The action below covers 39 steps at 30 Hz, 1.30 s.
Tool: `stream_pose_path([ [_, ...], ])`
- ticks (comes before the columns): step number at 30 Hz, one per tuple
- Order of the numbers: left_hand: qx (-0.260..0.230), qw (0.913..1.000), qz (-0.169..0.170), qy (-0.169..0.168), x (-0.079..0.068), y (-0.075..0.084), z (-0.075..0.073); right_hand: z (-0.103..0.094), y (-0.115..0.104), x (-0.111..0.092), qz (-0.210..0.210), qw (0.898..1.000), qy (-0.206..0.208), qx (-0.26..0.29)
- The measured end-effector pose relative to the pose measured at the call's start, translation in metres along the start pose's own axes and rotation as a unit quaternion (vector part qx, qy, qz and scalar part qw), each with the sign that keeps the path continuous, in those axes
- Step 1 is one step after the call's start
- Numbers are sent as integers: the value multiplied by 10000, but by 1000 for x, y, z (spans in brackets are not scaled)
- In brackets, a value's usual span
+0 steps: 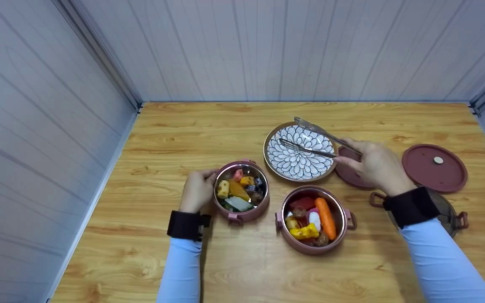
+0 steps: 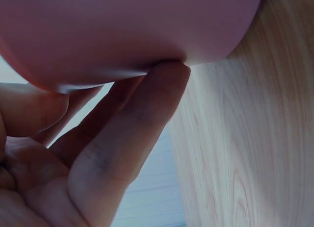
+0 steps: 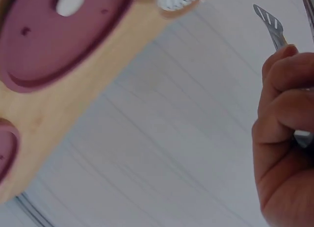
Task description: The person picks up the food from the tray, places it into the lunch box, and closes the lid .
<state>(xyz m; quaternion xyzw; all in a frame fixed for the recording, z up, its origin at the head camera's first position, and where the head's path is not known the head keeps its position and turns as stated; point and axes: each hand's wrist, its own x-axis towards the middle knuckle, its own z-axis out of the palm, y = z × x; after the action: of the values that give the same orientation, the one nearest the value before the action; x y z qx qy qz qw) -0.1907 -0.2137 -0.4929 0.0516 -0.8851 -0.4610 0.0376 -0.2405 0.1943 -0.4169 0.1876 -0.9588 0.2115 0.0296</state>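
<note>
Metal tongs (image 1: pixel 316 128) are held in my right hand (image 1: pixel 375 166), their two arms spread over the patterned plate (image 1: pixel 299 168) with nothing between the tips. The right wrist view shows curled fingers (image 3: pixel 287 97) around them and one slotted tip. My left hand (image 1: pixel 198 191) touches the left side of a pink pot (image 1: pixel 249 215). In the left wrist view its fingertips (image 2: pixel 169 77) press on the pot's outer wall; part of the hand is hidden. Mixed food pieces (image 1: pixel 238 189) lie in this pot. Another pink pot (image 1: pixel 310 248) holds a carrot (image 1: pixel 326 219) and other pieces.
Two dark red lids lie at the right: one round lid (image 1: pixel 432 168) with a pale knob, and another (image 1: pixel 352 179) partly under my right hand. A dark pan or glass lid with handles (image 1: pixel 446 212) sits beneath my right wrist. Pale panel walls (image 1: pixel 259 50) enclose the wooden table (image 1: pixel 183 134).
</note>
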Motion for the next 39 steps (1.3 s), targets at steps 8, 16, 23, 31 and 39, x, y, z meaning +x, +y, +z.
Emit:
stream_pose_path([
  [8,-58,10000,-20,-29,0,0,-1,20,16,3,18,9998,-170,108],
  [16,-39,10000,41,2,-2,0,-2,37,23,6,232,9978,-593,188],
  [23,46,9999,155,33,-1,0,-3,42,26,13,8,9966,-824,82],
  [31,47,9998,173,79,-1,1,-1,40,26,31,29,9921,-1164,-461],
  [39,68,9999,106,27,0,2,-1,37,28,47,243,9856,-1502,-732],
])
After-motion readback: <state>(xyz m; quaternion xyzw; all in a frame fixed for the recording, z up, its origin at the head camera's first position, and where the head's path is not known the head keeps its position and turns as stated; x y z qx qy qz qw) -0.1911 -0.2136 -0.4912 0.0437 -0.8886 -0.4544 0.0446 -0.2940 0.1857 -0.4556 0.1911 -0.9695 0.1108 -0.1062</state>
